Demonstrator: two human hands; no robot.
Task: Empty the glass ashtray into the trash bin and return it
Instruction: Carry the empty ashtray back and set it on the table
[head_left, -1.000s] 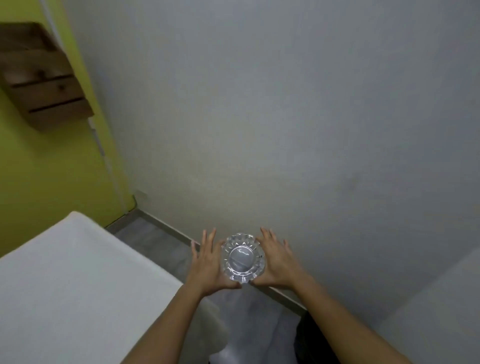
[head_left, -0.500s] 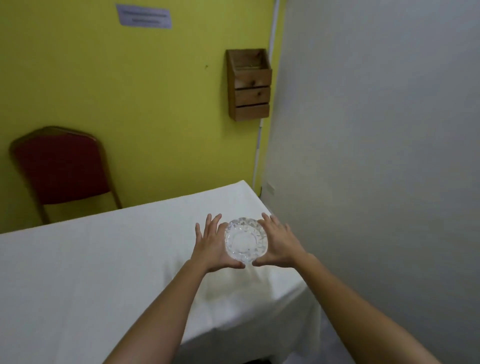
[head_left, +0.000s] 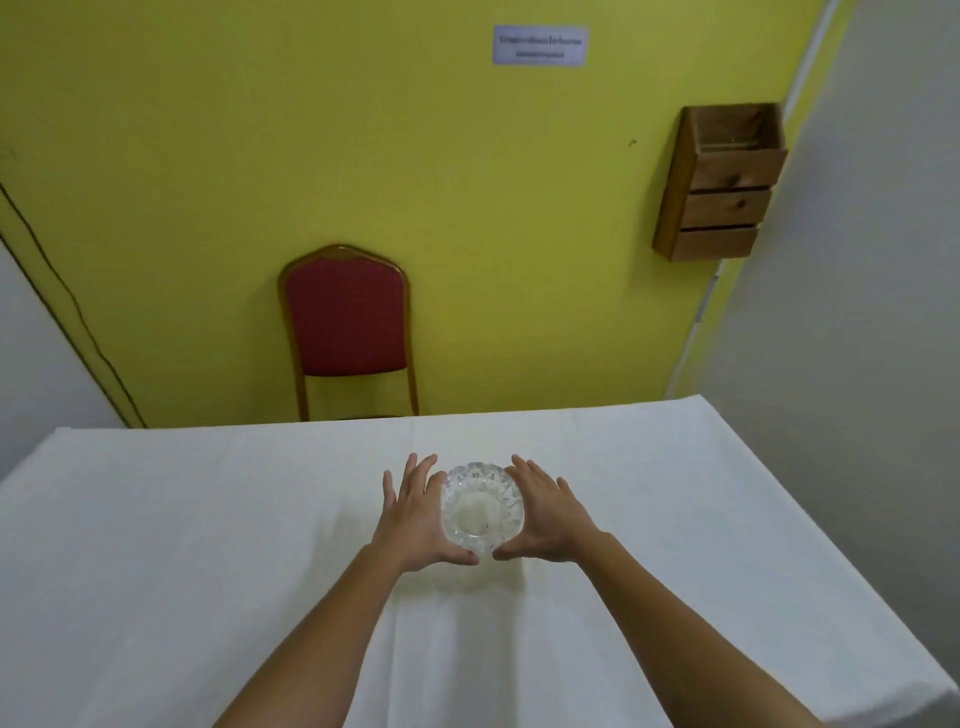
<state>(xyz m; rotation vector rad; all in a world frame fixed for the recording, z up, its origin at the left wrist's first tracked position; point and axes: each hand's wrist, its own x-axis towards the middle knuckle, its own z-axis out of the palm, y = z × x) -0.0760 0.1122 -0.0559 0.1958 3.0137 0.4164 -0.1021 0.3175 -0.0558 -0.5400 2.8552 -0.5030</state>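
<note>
Tablecloth (head_left: 208, 545) open all round (chair (head_left: 347, 322) beyond).

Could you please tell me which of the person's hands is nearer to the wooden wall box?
The right hand: it cups the glass ashtray's right side, toward the wooden wall box. The left hand cups the opposite side.

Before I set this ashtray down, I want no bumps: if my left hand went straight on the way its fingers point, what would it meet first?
The way looks free: ahead of the left hand lies only bare tablecloth, then the red chair, though depth is unclear.
</note>
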